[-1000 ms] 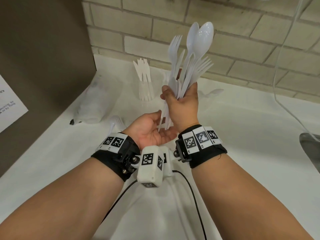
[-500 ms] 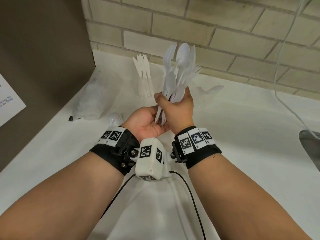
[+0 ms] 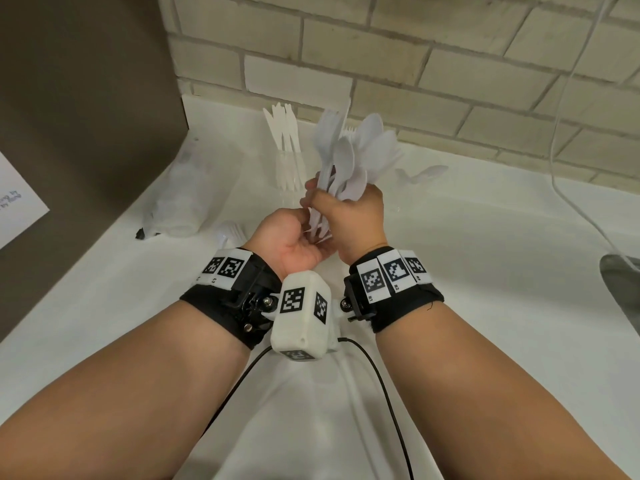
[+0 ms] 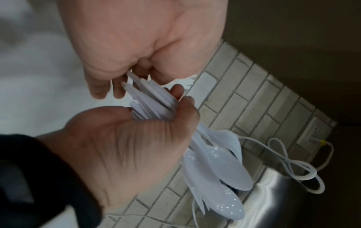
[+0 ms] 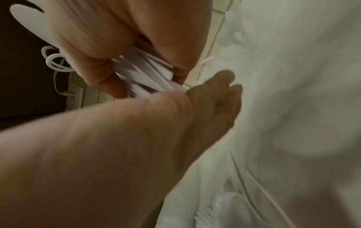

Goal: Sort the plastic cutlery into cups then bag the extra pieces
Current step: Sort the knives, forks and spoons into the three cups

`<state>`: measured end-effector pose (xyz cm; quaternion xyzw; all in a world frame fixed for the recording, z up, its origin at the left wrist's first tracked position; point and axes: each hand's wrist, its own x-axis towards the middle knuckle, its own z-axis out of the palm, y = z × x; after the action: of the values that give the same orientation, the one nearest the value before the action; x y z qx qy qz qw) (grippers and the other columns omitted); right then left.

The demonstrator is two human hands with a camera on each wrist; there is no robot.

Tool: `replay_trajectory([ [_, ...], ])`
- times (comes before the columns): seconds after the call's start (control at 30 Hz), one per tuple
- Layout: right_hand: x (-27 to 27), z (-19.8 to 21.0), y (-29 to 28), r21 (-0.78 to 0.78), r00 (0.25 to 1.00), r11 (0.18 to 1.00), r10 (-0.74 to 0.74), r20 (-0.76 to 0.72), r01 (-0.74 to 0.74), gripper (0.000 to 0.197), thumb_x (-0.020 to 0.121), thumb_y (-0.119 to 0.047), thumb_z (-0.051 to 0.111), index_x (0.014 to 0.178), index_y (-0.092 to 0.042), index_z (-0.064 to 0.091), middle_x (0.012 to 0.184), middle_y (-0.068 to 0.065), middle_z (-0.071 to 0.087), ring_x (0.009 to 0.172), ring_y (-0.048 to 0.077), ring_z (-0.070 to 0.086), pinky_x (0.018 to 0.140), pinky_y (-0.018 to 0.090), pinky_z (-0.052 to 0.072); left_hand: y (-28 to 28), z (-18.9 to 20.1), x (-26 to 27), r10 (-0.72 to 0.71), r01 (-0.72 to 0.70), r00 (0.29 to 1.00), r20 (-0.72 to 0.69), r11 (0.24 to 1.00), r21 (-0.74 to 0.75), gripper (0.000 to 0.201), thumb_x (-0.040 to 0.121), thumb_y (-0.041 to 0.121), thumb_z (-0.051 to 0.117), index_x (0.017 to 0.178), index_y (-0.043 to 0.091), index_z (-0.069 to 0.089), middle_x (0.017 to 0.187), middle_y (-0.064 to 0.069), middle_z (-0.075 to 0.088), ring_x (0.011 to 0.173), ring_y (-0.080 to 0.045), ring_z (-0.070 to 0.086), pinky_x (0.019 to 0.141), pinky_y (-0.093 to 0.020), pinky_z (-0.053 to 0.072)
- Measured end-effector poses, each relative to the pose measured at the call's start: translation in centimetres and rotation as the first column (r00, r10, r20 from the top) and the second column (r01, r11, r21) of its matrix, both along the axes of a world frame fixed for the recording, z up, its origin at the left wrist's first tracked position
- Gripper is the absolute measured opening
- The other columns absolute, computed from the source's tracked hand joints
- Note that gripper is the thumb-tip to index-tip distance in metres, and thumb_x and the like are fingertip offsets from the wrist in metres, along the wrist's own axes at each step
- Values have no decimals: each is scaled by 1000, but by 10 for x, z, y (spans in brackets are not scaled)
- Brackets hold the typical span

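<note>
My right hand (image 3: 349,216) grips a bundle of white plastic spoons and forks (image 3: 346,161) by the handles, heads up and fanned out. My left hand (image 3: 294,237) sits palm up just below it, fingers curled around the handle ends. The left wrist view shows the spoon heads (image 4: 215,162) sticking out past the right hand (image 4: 126,146). In the right wrist view the handles (image 5: 148,72) run between both hands. A clear cup (image 3: 287,174) with white knives (image 3: 282,129) stands behind the hands by the brick wall.
A crumpled clear plastic bag (image 3: 183,206) lies at the left by the brown panel (image 3: 86,98). Loose forks (image 3: 230,232) and a loose spoon (image 3: 427,173) lie on the white counter (image 3: 485,271). A white cable (image 3: 561,133) hangs at the right above a metal sink edge (image 3: 623,282).
The right hand has lowered the bundle and tipped it away toward the wall. The left hand's fingers have closed in on the handle ends.
</note>
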<state>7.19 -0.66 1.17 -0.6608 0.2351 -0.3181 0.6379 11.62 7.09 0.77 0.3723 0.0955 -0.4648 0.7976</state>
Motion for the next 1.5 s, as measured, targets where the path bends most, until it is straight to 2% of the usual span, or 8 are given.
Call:
replay_trajectory([
  [0.37, -4, -3, 0, 132, 992, 986, 95, 84, -105, 14, 78, 3, 65, 80, -11, 64, 67, 1, 65, 60, 14, 64, 63, 27, 53, 11, 5, 5, -178, 197, 970, 166, 975, -105, 75, 90, 67, 32, 124, 6, 59, 114, -11, 69, 104, -21, 65, 100, -37, 44],
  [0.47, -10, -9, -2, 351, 968, 902, 227, 111, -252, 9, 73, 4, 62, 80, -1, 62, 63, 12, 60, 47, 20, 54, 51, 30, 47, 15, 11, 10, -293, 196, 730, 617, 955, 221, 84, 74, 58, 67, 134, 2, 47, 109, -26, 59, 73, -14, 53, 75, -27, 45],
  [0.6, -14, -16, -1, 365, 858, 802, 513, -17, -472, 20, 55, 7, 49, 73, 1, 56, 46, 6, 49, 37, 19, 46, 50, 30, 43, 18, 14, 13, -485, 246, 499, 719, 874, 419, 71, 57, 40, 86, 105, -7, 64, 80, -35, 59, 61, -36, 55, 52, -34, 46],
  [0.9, -14, -14, 1, 203, 783, 798, 600, -167, -568, 24, 65, 15, 58, 87, 6, 61, 66, 14, 62, 63, 25, 63, 68, 40, 55, 12, 16, 9, -284, 44, 559, 779, 948, 314, 28, 76, 25, 76, 97, 6, 73, 96, -11, 75, 94, -22, 72, 92, -49, 54],
  [1.07, -9, -12, 3, 209, 783, 803, 593, -187, -558, 22, 70, 15, 57, 86, 1, 61, 57, 6, 62, 53, 20, 59, 64, 36, 54, 15, 14, 17, -408, 158, 499, 765, 910, 382, 26, 80, 28, 72, 99, 10, 74, 101, -7, 75, 98, -22, 70, 87, -53, 55],
  [1.23, -2, 6, -28, -89, 760, 850, 411, -504, -519, 31, 71, -35, 80, 96, -21, 70, 99, -2, 71, 92, 11, 67, 84, 30, 53, 14, 7, 35, -13, -116, 770, 638, 980, 160, 20, 87, 15, 64, 70, 7, 68, 69, -8, 71, 70, -25, 69, 76, -42, 57],
  [1.4, 13, 40, -51, -246, 985, 965, 54, -162, -93, 13, 82, -18, 72, 81, -25, 62, 74, -5, 58, 63, 15, 56, 63, 28, 48, 17, -9, 52, -191, -52, 699, 689, 947, 316, 21, 83, 25, 70, 75, 6, 64, 55, 1, 56, 55, -17, 54, 71, -37, 47],
  [1.5, 24, 55, -55, -451, 969, 863, 156, -192, -228, 23, 87, -18, 65, 104, -34, 62, 83, -8, 57, 65, 14, 52, 63, 23, 46, 17, -8, 50, -301, 51, 648, 700, 934, 355, 19, 81, 31, 72, 84, 12, 71, 63, 4, 60, 56, -9, 55, 66, -28, 45],
])
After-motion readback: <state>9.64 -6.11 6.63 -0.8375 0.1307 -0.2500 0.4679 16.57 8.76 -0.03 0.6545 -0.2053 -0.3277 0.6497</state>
